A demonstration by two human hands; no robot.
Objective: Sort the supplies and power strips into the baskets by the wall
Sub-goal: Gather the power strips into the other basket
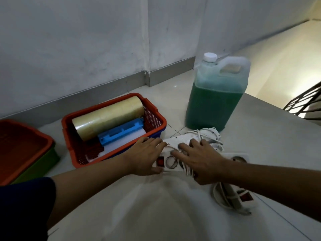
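Left hand: we see our left hand (145,156) laid flat, fingers spread, on the near-left end of the white plastic power strip with a red rocker switch (169,160); the thumb curls under the strip's near edge, so it looks like a loose clasp rather than a firm grip.

Right hand: our right hand (199,160) lies palm down and open across the middle of the same strip, fingers fanned out over its sockets, not curled around anything we can make out.

Power strip under the hands: it rests on the pale tiled floor (156,206), just beside the front right corner of the nearer basket, between the two hands.

Other strips: a second white power strip with its coiled white cord (208,134) lies behind the right hand, near the foot of the jug; a third white strip with a red switch and looped cord (243,197) lies under our right forearm (its cord partly hidden).

Nearer basket: a red perforated plastic basket (156,117) stands by the grey wall (69,49), holding a large roll of clear yellowish tape (107,117) and a blue plastic bar-shaped piece (121,132) on something white.

Farther basket: a red plastic basket nested on a green one (26,150) sits at the left, apart from the first.

Jug: a translucent plastic jug of green liquid with a white cap (217,96) stands upright behind the strips.
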